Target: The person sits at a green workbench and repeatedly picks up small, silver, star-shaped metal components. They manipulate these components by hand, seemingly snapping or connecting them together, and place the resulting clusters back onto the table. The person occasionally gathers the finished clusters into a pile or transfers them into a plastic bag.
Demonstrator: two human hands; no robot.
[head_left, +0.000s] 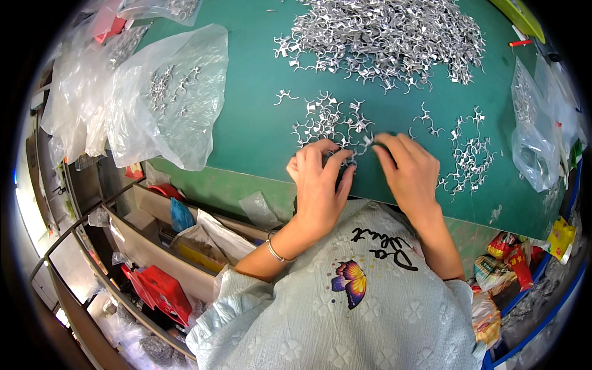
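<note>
Small silvery curved metal clips (327, 117) lie in a loose cluster on the green table, just beyond my left hand (319, 182). My left hand is closed, thumb and forefinger curled toward each other around a metal clip (350, 161) that is partly hidden by the fingers. Facing it, my right hand (410, 169) pinches another clip (368, 142) between the tips of thumb and forefinger. A narrow gap separates the two hands. To the right of my right hand lies a smaller group of clips (472, 160), with a few strays nearby.
A large heap of clips (388, 37) covers the far part of the table (253, 117). On the left rests a clear plastic bag (185, 123) with some clips; another bag (533, 135) hangs at the right edge. An open drawer (166, 253) sits below left, snack packets (505, 262) below right.
</note>
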